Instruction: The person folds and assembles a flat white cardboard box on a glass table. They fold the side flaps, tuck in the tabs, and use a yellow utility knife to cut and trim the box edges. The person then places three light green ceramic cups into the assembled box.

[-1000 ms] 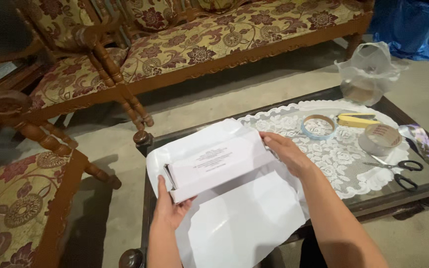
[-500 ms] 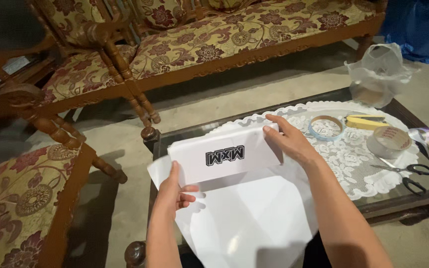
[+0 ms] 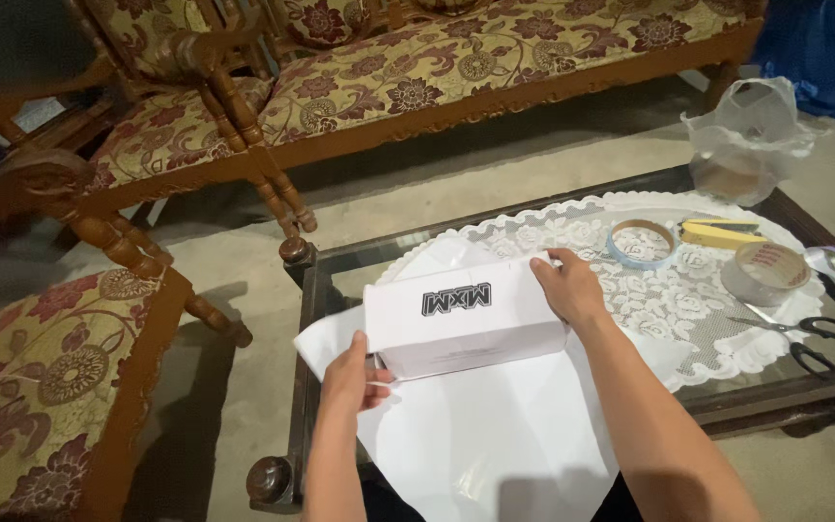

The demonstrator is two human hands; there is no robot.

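White box (image 3: 461,319): lies on a white paper sheet (image 3: 495,435) at the glass bench's (image 3: 340,266) near-left end, printed face up; a second ago a labelled side showed. Left hand (image 3: 352,372) clasps its left end, right hand (image 3: 568,288) its right end. Tape rolls (image 3: 642,240), scissors (image 3: 804,338) unmoved on lace cloth (image 3: 649,300).

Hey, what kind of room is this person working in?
Most likely a home living room. A carved wooden sofa with floral cushions and a matching armchair stand around a glass-topped coffee table covered by a lace doily. Both hands hold a white box over white paper.
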